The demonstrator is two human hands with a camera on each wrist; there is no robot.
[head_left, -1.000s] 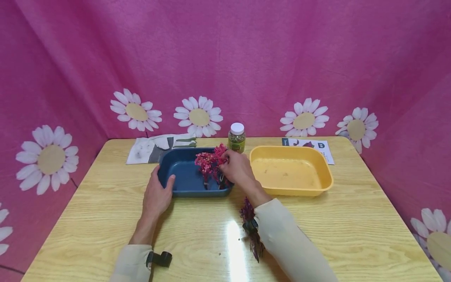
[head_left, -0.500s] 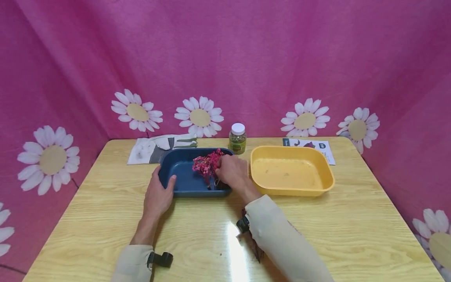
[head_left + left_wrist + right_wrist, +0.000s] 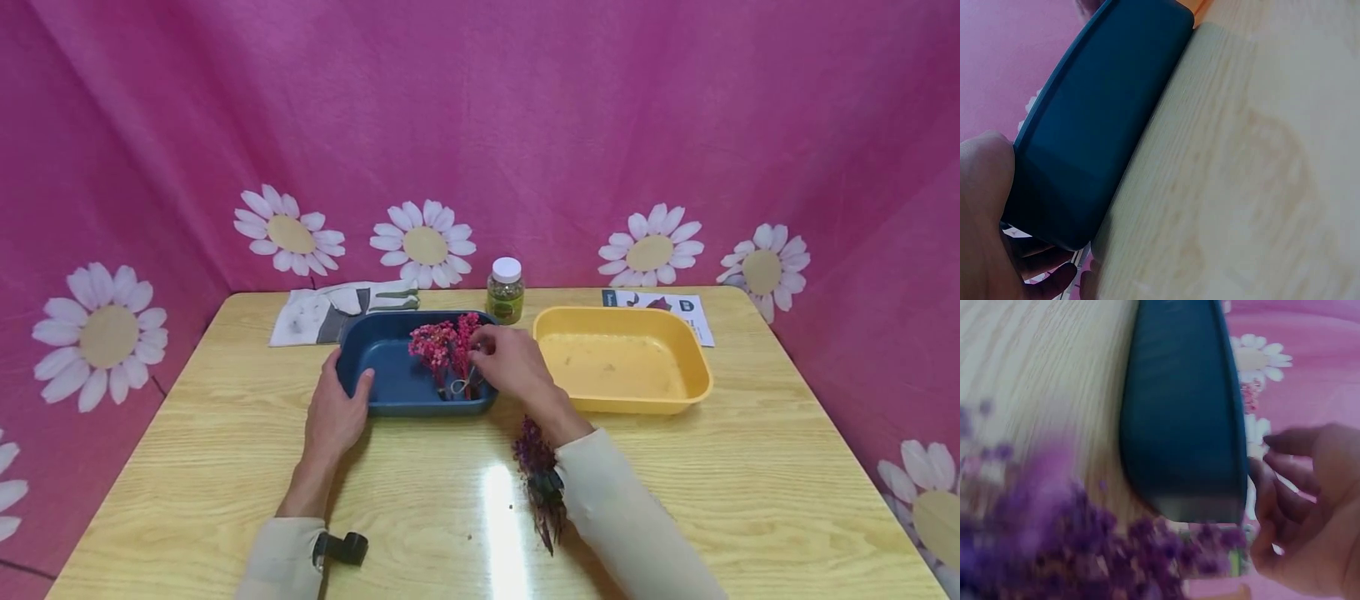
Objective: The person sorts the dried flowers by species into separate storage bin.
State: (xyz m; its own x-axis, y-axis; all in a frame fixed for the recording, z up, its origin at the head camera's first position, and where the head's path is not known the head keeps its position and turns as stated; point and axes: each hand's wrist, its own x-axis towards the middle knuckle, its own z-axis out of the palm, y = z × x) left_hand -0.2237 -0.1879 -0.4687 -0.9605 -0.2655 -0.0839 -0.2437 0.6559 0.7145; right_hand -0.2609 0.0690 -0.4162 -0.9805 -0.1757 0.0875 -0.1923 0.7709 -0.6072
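Observation:
My left hand point(image 3: 337, 417) grips the left end of a dark blue tray point(image 3: 390, 408), thumb over the rim and fingers outside. The left wrist view shows that thumb at the rim of the tray point(image 3: 1091, 125), other fingers partly behind its corner. Bunches of dried pink flowers point(image 3: 435, 346) with a string loop point(image 3: 459, 386) lie in the tray's right half. Over that end hovers my right hand point(image 3: 513, 362), fingertips beside the flowers and string. In the right wrist view the hand point(image 3: 1316, 506) has loosely bent fingers, with nothing visible between them.
Dried purple flowers point(image 3: 536, 467) lie under my right forearm. A yellow tray point(image 3: 622, 406) stands to the right. Behind are a white-lidded jar point(image 3: 506, 296), a printed card point(image 3: 693, 317) and a white-grey glove-like cloth point(image 3: 300, 321).
My right hand dips toward the pink flowers, then draws back up and right, uncovering the string loop and right-hand stems. The left hand stays on the blue tray.

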